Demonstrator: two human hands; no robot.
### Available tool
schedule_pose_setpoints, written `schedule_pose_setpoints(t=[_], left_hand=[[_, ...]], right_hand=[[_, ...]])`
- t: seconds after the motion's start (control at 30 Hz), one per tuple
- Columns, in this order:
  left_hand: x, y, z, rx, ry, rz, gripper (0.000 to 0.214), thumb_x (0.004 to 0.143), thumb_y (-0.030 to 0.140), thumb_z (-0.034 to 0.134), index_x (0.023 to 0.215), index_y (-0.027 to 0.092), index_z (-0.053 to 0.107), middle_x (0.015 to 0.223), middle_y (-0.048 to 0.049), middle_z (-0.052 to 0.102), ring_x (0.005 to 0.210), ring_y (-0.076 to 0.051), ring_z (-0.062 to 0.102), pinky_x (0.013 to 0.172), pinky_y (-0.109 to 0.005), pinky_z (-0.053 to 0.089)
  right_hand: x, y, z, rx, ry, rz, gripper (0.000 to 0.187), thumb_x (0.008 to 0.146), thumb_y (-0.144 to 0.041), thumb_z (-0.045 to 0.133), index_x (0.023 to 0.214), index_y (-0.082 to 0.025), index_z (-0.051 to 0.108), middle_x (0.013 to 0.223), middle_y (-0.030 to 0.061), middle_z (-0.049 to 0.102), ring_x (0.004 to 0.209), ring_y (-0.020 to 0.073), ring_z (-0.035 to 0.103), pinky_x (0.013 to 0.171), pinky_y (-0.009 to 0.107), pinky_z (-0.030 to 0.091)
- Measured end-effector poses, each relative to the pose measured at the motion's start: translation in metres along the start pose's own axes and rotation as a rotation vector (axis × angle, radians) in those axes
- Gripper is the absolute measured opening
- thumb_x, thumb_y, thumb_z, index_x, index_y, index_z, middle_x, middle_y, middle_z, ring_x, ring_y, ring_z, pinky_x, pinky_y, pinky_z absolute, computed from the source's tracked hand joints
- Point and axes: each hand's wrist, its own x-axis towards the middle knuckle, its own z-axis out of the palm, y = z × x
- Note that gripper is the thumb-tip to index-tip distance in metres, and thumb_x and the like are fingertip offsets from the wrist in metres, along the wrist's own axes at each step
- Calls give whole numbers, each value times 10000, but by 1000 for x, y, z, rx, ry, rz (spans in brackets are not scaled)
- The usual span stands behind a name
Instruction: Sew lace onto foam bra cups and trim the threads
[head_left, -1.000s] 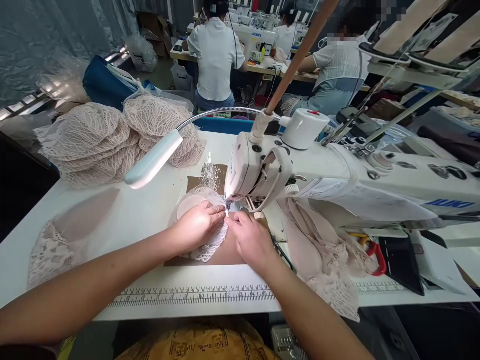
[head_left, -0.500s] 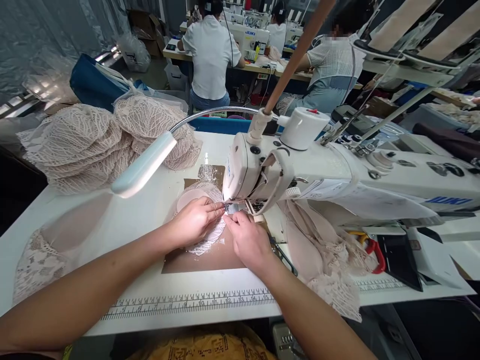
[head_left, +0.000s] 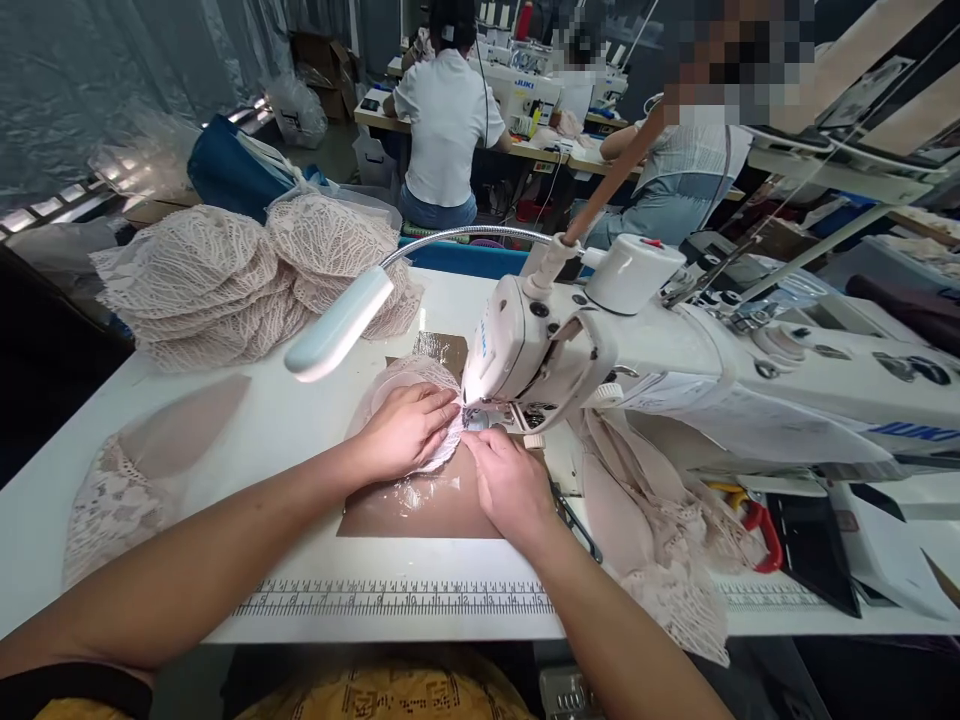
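Observation:
A pale pink lace bra cup lies under the needle end of the white sewing machine. My left hand rests on top of the cup, fingers stretched out and lying flat, their tips close to the presser foot. On the near side of the foot, my right hand pinches the cup's edge between thumb and forefinger; its other fingers are curled under. Brown sheeting with shiny tape covers the table beneath both hands. The needle itself is too small to make out.
Stacked lace cups stand at the back left, near a lamp. A lace and mesh piece lies left. Right of the machine head are beige fabric pieces and red-handled scissors. A printed ruler edges the table. Co-workers sit beyond.
The lace cup has turned and shifted under the presser foot. My left hand has flattened and spread over it; my right hand keeps to the edge. The whole view has shifted slightly.

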Motion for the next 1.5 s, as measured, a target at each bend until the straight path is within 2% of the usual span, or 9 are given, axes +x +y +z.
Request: schedule_pose_setpoints(t=[0.4,0.63,0.77,0.9,1.07,1.2,1.27,1.4,1.5], left_hand=[[-27,7,-29,101,-146,-331,511,920,394,469,1366,145,476,1452,-170,441,1321,-419,376,1030,-558,349],[-137,-10,-78,175,-40,-645,622,933,494,424,1456,164,355,1548,-141,317,1423,-336,263,1127,-504,267],[-208,-38,-84,315,122,-952,453,923,350,380,1267,130,576,1362,-167,544,1246,-350,477,980,-495,423],[-248,-39,-87,316,297,-997,424,946,324,313,1122,150,657,1178,-131,657,1077,-312,574,867,-440,492],[-225,15,-80,225,712,-576,278,950,252,452,1120,144,642,1114,-121,658,1040,-246,598,909,-379,495],[-171,77,-56,129,673,-184,293,892,123,527,1168,149,622,1102,-128,652,1041,-234,593,903,-355,512],[-151,98,-46,39,584,-50,296,884,148,542,1168,160,624,1141,-124,649,1094,-247,572,957,-379,495],[-134,93,-44,-148,455,13,289,916,224,494,1165,160,625,1234,-125,619,1159,-245,547,1002,-377,466],[-133,56,-46,-132,370,-186,366,965,289,412,1264,152,573,1328,-139,568,1258,-260,491,1071,-419,408]], right_hand=[[2,9,9,130,183,-53,340,917,-187,404,1132,-168,667,1054,85,695,925,233,667,788,337,500],[1,13,11,173,171,-70,348,935,-281,372,1092,-209,675,1057,71,694,890,225,674,727,341,526],[1,11,6,236,128,-14,360,922,-324,379,1094,-229,681,1073,72,691,913,244,665,750,375,529],[-9,2,-11,505,51,3,340,891,-404,476,1075,-215,689,1111,95,683,996,264,643,846,401,516],[-35,-46,-32,1147,-224,12,484,811,-510,651,1196,-216,638,1090,104,680,907,232,655,813,374,538],[-42,-96,-23,1637,-289,-51,571,739,-570,708,1182,-214,644,1125,112,684,1008,269,648,878,409,523],[-43,-109,-13,1780,-178,93,451,799,-500,677,1151,-219,650,1067,91,707,999,258,654,893,412,516],[-56,-98,-1,1895,-40,382,376,730,-430,749,1000,-181,668,902,69,737,852,258,690,793,389,551],[-75,-70,-6,1889,53,487,422,690,-379,759,1047,-191,636,856,56,735,791,265,699,726,388,564]])
